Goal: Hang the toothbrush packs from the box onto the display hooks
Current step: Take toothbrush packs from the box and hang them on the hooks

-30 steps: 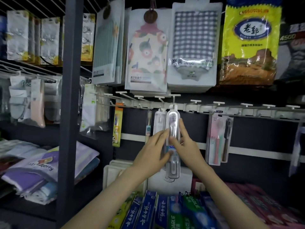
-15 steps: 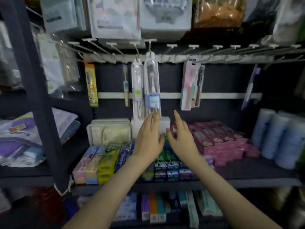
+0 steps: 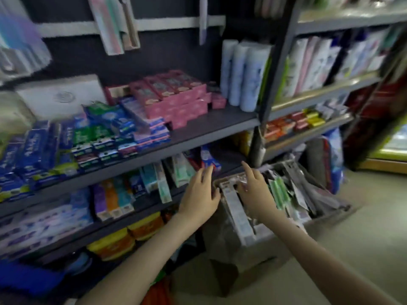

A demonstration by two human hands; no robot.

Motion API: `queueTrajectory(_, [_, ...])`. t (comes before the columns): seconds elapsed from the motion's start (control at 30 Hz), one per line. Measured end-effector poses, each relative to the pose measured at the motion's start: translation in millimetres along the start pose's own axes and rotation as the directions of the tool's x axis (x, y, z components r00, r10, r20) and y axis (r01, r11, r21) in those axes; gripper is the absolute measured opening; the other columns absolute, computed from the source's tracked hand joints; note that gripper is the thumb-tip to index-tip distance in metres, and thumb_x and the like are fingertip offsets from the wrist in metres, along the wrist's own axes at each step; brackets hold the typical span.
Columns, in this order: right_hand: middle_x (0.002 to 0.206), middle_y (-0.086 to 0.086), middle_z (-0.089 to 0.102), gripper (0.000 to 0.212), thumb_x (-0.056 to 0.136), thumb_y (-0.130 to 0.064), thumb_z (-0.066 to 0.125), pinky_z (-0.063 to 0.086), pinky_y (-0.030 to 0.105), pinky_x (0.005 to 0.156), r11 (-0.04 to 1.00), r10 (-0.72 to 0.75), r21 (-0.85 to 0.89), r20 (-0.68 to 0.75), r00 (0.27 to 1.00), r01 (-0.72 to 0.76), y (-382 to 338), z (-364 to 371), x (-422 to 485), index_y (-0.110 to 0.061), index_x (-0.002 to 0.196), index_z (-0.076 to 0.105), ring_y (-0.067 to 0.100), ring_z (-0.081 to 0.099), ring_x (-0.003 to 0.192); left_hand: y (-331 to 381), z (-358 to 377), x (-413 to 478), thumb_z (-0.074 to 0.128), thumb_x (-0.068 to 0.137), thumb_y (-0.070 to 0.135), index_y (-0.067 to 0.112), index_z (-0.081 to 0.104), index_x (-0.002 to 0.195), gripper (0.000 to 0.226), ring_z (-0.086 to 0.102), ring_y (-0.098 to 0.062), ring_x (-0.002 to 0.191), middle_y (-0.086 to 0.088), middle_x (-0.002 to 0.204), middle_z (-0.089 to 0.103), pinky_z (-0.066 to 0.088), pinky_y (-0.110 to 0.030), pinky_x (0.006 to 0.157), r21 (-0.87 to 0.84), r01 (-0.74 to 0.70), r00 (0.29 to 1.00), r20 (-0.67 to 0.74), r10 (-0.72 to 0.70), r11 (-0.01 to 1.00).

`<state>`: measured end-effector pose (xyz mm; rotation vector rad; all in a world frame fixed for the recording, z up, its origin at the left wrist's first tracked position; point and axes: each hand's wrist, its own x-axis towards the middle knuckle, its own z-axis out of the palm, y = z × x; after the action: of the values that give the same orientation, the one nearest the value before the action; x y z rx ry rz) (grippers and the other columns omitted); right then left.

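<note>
Toothbrush packs within reach, standing crowded in the box low beside the shelving. Fingers of right hand spread and loosely bent over the pack tops; thumb perhaps touching the header of a pale pack, though too blurred to swear to; nothing lifted, nothing pinched. Fingers of left hand straight and empty, just beside the box's left rim.

Changed within the last second: both hands off the clear pack hung on its hook, down from rail to box; view swung down and rightward with them. Meaning for the task: one pack delivered; next fetch begun; grasp not yet made.

Counted: two hands; one box; inside it one pale pack in front, one green pack behind, and a sheaf of dark packs past counting in the blur. Above, against the back panel: one twin pack and one slim pack hanging in view; hooks themselves out of frame. Further out, on the shelf: three pale blue rolls upright, side by side.
</note>
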<state>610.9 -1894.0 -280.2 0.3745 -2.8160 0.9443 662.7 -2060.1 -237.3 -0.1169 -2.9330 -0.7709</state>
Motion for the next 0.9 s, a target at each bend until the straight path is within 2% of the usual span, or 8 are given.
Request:
queueTrajectory(0.13, [0.148,0.014,0.032,0.063,0.097,-0.025,0.048,0.037,0.039,0.1,0.968,0.202,-0.16,0.055,0.978,-0.191,105.9,-14.1,-16.2,-0.01,0.151,0.018,0.032,0.035,0.132,37.6,79.8,25.5,0.044,0.1,0.034,0.022,0.007,0.154,0.066,0.02,-0.02,0.143,0.001,0.159,0.011,0.035,-0.032,0.107,0.042,0.062,0.973,0.222,-0.069,0.997])
queueTrajectory(0.27, [0.141,0.014,0.039,0.071,0.095,-0.039,0.05,0.037,0.04,0.102,0.927,0.318,-0.253,0.137,0.938,-0.277,189.1,-17.6,-17.3,-0.009,0.15,0.017,0.032,0.04,0.127,69.7,158.5,53.6,0.042,0.1,0.035,0.026,0.008,0.154,0.064,0.028,-0.022,0.14,0.001,0.159,0.009,0.045,-0.033,0.097,0.086,0.109,0.931,0.341,-0.132,0.99])
queueTrajectory(0.37, [0.131,0.015,0.046,0.061,0.092,-0.042,0.048,0.041,0.045,0.097,0.921,0.336,-0.29,0.25,0.908,-0.261,227.2,-12.6,-13.3,-0.008,0.141,0.036,0.035,0.045,0.119,88.2,200.1,69.4,0.041,0.1,0.032,0.028,0.008,0.154,0.063,0.023,-0.023,0.142,0.0,0.159,0.008,0.042,-0.034,0.1,0.132,0.131,0.907,0.384,-0.172,0.983])
queueTrajectory(0.47, [0.104,0.017,0.056,0.048,0.081,-0.039,0.056,0.052,0.046,0.072,0.917,0.228,-0.389,0.328,0.917,-0.089,243.7,-6.9,-11.8,-0.002,0.11,0.061,0.038,0.057,0.091,97.9,222.3,77.9,0.039,0.101,0.032,0.029,0.007,0.154,0.062,0.017,-0.025,0.143,-0.002,0.16,0.007,0.04,-0.036,0.101,0.172,0.127,0.887,0.421,-0.189,0.977])
queueTrajectory(0.57, [0.105,0.016,0.06,0.052,0.069,-0.034,0.077,0.052,0.048,0.072,0.95,0.154,-0.305,0.277,0.948,-0.065,251.7,-7.3,-14.7,-0.004,0.11,0.063,0.037,0.059,0.09,101.6,236.1,76.7,0.036,0.102,0.033,0.032,0.008,0.153,0.058,0.013,-0.027,0.144,-0.004,0.16,0.006,0.03,-0.039,0.11,0.199,0.107,0.881,0.436,-0.185,0.974])
queueTrajectory(0.67, [0.128,0.009,0.052,0.053,0.083,-0.043,0.06,0.038,0.048,0.096,0.98,0.129,-0.183,0.261,0.957,-0.083,262.8,-13.3,-16.7,-0.012,0.126,0.056,0.032,0.048,0.115,107.7,244.3,77.5,0.032,0.103,0.033,0.034,0.01,0.153,0.055,0.007,-0.025,0.146,-0.004,0.16,0.006,0.015,-0.038,0.117,0.23,0.08,0.897,0.407,-0.17,0.97])
queueTrajectory(0.77, [0.136,0.003,0.045,0.062,0.085,-0.056,0.036,0.032,0.044,0.101,0.985,0.17,-0.078,0.256,0.951,-0.155,271.8,-18.9,-18.9,-0.022,0.134,0.05,0.027,0.039,0.124,119.4,248.8,85.7,0.032,0.104,0.034,0.035,0.009,0.153,0.054,0.0,-0.022,0.147,-0.002,0.161,0.001,0.009,-0.036,0.118,0.218,0.001,0.91,0.405,-0.092,0.976])
queueTrajectory(0.9, [0.146,0.0,0.027,0.057,0.095,-0.055,0.035,0.028,0.041,0.107,0.975,0.205,0.014,0.318,0.926,-0.22,279.6,-22.4,-19.3,-0.036,0.148,0.024,0.022,0.024,0.132,125.4,258.7,96.6,0.031,0.103,0.042,0.033,0.006,0.153,0.057,-0.012,-0.024,0.147,-0.004,0.161,-0.009,-0.015,-0.036,0.11,0.271,-0.089,0.877,0.478,-0.054,0.958])
